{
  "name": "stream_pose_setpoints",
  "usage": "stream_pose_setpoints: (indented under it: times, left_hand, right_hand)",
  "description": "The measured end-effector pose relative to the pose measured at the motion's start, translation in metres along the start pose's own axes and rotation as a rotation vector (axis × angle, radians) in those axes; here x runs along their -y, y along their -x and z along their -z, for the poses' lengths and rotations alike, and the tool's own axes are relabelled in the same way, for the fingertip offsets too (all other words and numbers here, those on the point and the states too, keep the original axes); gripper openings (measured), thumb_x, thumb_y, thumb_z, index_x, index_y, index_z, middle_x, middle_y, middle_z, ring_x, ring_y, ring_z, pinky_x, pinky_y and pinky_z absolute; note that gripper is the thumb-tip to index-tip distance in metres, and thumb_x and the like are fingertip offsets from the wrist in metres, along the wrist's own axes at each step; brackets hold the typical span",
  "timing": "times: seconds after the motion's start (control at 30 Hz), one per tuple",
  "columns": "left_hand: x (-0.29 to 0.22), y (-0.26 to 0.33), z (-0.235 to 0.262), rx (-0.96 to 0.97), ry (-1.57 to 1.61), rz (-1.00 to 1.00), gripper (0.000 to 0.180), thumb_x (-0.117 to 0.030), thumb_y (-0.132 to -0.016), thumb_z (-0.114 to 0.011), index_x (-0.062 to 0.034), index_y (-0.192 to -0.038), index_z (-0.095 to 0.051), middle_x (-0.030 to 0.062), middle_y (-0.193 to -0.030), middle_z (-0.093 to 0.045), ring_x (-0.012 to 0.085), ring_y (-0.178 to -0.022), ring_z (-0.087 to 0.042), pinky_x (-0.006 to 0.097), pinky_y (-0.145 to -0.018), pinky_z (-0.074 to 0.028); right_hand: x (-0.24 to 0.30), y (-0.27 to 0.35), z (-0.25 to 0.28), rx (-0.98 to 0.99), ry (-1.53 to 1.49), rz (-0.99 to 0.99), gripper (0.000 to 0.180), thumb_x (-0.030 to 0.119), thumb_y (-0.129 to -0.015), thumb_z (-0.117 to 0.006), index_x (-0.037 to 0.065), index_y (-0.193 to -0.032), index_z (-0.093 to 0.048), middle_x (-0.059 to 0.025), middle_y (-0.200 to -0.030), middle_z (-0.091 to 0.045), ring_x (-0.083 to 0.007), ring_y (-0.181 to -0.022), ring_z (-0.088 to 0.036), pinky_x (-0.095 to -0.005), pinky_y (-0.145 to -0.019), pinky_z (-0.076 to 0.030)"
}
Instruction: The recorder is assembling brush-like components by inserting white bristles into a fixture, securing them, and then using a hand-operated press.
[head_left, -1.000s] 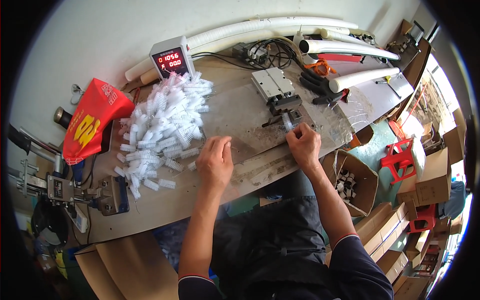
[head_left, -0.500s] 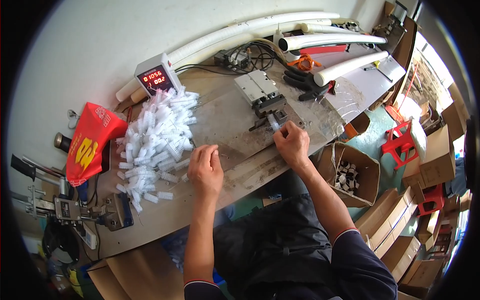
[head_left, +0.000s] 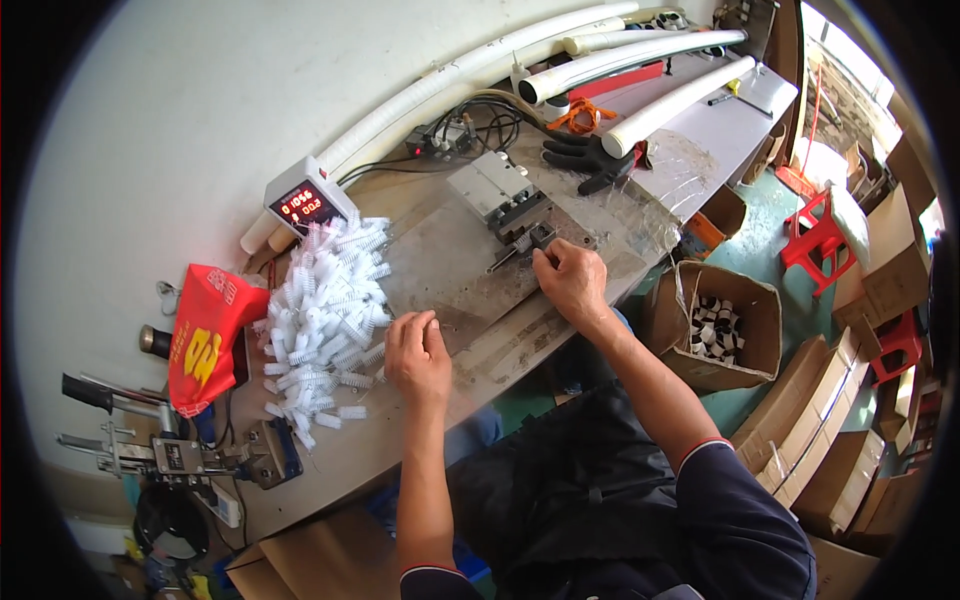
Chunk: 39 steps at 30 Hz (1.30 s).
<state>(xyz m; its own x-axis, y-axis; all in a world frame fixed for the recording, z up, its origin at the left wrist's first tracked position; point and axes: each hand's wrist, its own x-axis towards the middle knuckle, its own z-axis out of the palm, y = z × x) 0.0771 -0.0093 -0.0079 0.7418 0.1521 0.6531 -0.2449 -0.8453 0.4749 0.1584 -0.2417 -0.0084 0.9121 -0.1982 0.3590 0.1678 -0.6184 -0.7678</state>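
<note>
My right hand (head_left: 570, 282) is closed, its fingertips against the front of a small metal clamp fixture (head_left: 520, 212) on the bench. Whatever its fingers grip is hidden; a thin rod-like part (head_left: 503, 259) juts out beside the jaws. My left hand (head_left: 418, 358) hovers over the bench's front part with fingers curled and thumb against them; what they hold, if anything, does not show. Just left of it lies a heap of small white ribbed cylinders (head_left: 325, 310), like little spiral brushes.
Behind the heap stands a counter box with a red display (head_left: 308, 203). A red bag (head_left: 205, 340) and a bench device with a lever (head_left: 185, 455) are at the left. White tubes (head_left: 680, 108) and a black glove (head_left: 590, 160) lie farther back. A carton of short pieces (head_left: 715, 330) stands right.
The view has shifted. A white ribbed cylinder showed between my right fingertips and the clamp fixture; now it is not plainly visible there. My left hand keeps its curled pose.
</note>
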Motion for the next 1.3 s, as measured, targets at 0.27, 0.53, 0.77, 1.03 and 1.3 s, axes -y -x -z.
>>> stream_pose_setpoints:
  times: [0.27,0.53,0.77,1.03,1.3]
  left_hand:
    - [-0.033,-0.016,-0.032,0.12,0.033,-0.128,0.015,-0.008,-0.087,-0.074,-0.0067,-0.099,-0.066,0.0104,-0.112,-0.067,0.0326,-0.107,-0.064,0.043,-0.091,-0.052]
    - [-0.054,-0.047,-0.08,0.272,-0.095,-0.169,0.026,-0.011,-0.084,-0.08,-0.0083,-0.099,-0.058,0.0089,-0.098,-0.067,0.0334,-0.098,-0.064,0.046,-0.081,-0.051]
    - [-0.044,-0.04,-0.061,0.184,-0.099,-0.324,0.019,-0.008,-0.088,-0.074,-0.0078,-0.105,-0.067,0.0082,-0.092,-0.068,0.0317,-0.092,-0.064,0.045,-0.078,-0.052]
    - [-0.044,-0.019,-0.037,0.02,-0.017,-0.278,0.011,-0.004,-0.088,-0.074,-0.0065,-0.098,-0.073,0.0084,-0.095,-0.071,0.03,-0.09,-0.066,0.04,-0.08,-0.053]
    - [-0.04,-0.011,-0.044,0.014,0.036,-0.231,0.013,-0.004,-0.085,-0.076,-0.0066,-0.098,-0.073,0.009,-0.093,-0.072,0.0308,-0.087,-0.068,0.041,-0.078,-0.054]
  right_hand:
    - [-0.005,-0.002,0.003,-0.007,-0.018,0.034,0.028,0.028,-0.089,-0.069,0.004,-0.074,-0.066,-0.0178,-0.069,-0.067,-0.0405,-0.07,-0.068,-0.0497,-0.066,-0.053]
    - [0.0,0.0,0.005,-0.024,-0.057,0.005,0.028,0.028,-0.088,-0.07,0.005,-0.074,-0.066,-0.0182,-0.069,-0.067,-0.0404,-0.07,-0.068,-0.0503,-0.065,-0.053]
    - [-0.006,-0.002,0.004,-0.037,-0.079,0.026,0.026,0.028,-0.089,-0.069,0.005,-0.077,-0.068,-0.0184,-0.07,-0.068,-0.0404,-0.071,-0.069,-0.0498,-0.065,-0.053]
    - [-0.009,0.001,0.005,-0.009,-0.199,0.129,0.016,0.022,-0.087,-0.07,0.006,-0.086,-0.071,-0.0159,-0.075,-0.07,-0.0385,-0.073,-0.069,-0.0482,-0.067,-0.055]
    - [-0.008,0.004,0.016,0.182,-0.363,0.261,0.019,0.02,-0.083,-0.072,0.005,-0.095,-0.073,-0.014,-0.076,-0.07,-0.0334,-0.07,-0.069,-0.0425,-0.064,-0.054]
